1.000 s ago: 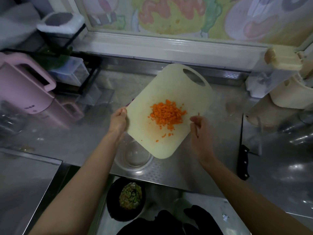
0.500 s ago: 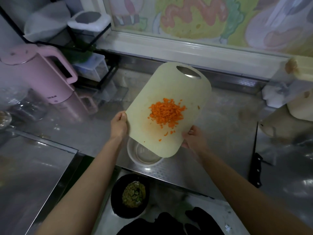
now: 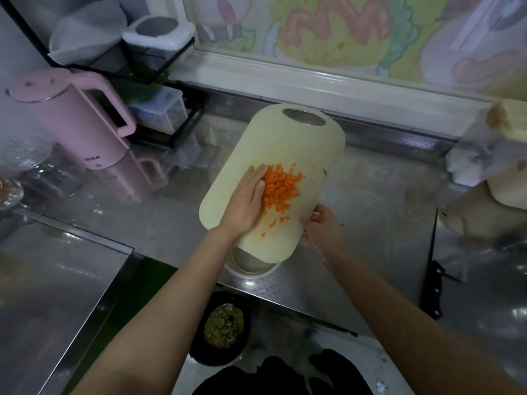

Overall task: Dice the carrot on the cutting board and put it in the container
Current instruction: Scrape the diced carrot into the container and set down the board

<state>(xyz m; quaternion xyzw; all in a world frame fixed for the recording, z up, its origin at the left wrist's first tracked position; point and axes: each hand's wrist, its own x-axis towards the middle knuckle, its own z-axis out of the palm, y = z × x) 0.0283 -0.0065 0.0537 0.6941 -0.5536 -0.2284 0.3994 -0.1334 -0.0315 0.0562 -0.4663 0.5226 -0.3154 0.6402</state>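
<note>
The pale cutting board [image 3: 285, 143] is lifted and tilted, its near end over a clear round container [image 3: 251, 266] on the steel counter. A pile of diced orange carrot [image 3: 281, 188] lies on the board's middle, with a few loose bits lower down. My left hand [image 3: 246, 202] lies flat on the board, straight fingers touching the left side of the pile. My right hand [image 3: 320, 226] grips the board's lower right edge. Most of the container is hidden under the board.
A black-handled knife [image 3: 433, 292] lies on the counter at the right. A pink kettle [image 3: 77, 121] and a black rack with clear boxes [image 3: 159, 109] stand at the left. A dark bowl of green scraps [image 3: 224, 326] sits below the counter edge. Cream appliance [image 3: 510, 178] far right.
My left hand let go of the board's left edge and moved onto its surface against the carrot pile. My right hand now holds the board alone, near end over the container.
</note>
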